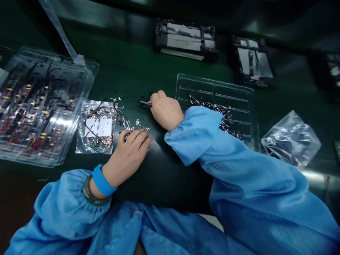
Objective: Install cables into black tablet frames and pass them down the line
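My right hand is closed around a slim grey pointed tool, seemingly tweezers, whose tip points left above the green mat. Below and left of it, my left hand lies palm down, fingers stretched out and close together. Its fingertips are beside small flex cables with gold-coloured ends; whether it presses on any is hidden. Left of that hand lies a clear plastic bag with many small gold-ended parts and a white label. Dark cables trail over its right edge.
Stacked clear trays of dark and red parts stand at left. Behind my right forearm is a clear compartment tray with a heap of small dark cables. A crumpled plastic bag lies right. Black fixtures line the back.
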The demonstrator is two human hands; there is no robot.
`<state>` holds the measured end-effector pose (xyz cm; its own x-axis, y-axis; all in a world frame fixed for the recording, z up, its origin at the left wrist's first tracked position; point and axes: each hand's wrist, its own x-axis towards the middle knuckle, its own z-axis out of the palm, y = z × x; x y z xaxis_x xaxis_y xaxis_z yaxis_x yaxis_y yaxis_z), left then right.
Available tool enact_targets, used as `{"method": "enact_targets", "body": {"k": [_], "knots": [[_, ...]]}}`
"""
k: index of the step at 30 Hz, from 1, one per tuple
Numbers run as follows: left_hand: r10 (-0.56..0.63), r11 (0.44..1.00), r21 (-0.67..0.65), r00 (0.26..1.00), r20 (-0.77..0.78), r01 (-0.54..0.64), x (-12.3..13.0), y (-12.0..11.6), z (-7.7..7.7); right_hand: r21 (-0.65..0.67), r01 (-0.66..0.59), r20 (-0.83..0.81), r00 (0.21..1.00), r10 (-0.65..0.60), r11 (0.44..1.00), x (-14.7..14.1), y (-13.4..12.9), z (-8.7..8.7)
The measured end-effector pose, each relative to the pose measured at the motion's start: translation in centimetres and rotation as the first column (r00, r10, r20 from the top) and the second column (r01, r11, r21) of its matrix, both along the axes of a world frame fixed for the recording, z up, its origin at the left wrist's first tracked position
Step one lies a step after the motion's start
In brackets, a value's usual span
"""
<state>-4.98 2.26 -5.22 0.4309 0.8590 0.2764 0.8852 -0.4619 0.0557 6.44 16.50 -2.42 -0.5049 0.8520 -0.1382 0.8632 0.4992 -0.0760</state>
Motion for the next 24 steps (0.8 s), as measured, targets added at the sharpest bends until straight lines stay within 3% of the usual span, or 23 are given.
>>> {"method": "enact_targets", "body": {"k": [3, 6, 10, 13, 16, 18, 24], "knots": [[-0.013, 1.000, 0.004, 1.000, -0.001, 0.013, 0.0, -0.1, -0.2, -0.174, -0.005, -0.089, 0.996, -0.010, 0.985, 0.7, -0.4, 0.6], [-0.020, 1.000, -0.001, 1.000, 0.001, 0.020, -0.1, -0.2, -0.4, -0.354, 0.035, -0.113, 0.990, -0.080, 0.934, 1.6, -1.1, 0.8], [-0.020, 1.000, -0.013, 1.000, 0.004, 0.020, -0.1, -0.2, -0.3, -0.204, 0.057, -0.122, 0.989, -0.083, 0.977, 3.0, -1.7, 0.7], [-0.015, 1.000, -0.019, 1.000, 0.005, 0.015, 0.0, -0.1, -0.1, -0.139, -0.105, -0.241, 0.968, 0.069, 0.985, 4.0, -1.1, 0.5], [-0.013, 1.000, -0.024, 1.000, 0.009, 0.013, 0.0, -0.1, 0.0, -0.136, -0.313, -0.336, 0.907, 0.253, 0.940, 4.8, -0.2, 0.1], [-0.011, 1.000, -0.028, 1.000, 0.013, 0.012, 0.0, -0.1, 0.0, -0.165, -0.383, -0.344, 0.886, 0.311, 0.909, 5.1, 0.3, -0.3], [-0.010, 0.998, -0.056, 1.000, 0.025, 0.011, 0.0, -0.1, 0.0, -0.175, -0.339, -0.198, 0.932, 0.304, 0.924, 4.9, 0.0, -0.9]]}}
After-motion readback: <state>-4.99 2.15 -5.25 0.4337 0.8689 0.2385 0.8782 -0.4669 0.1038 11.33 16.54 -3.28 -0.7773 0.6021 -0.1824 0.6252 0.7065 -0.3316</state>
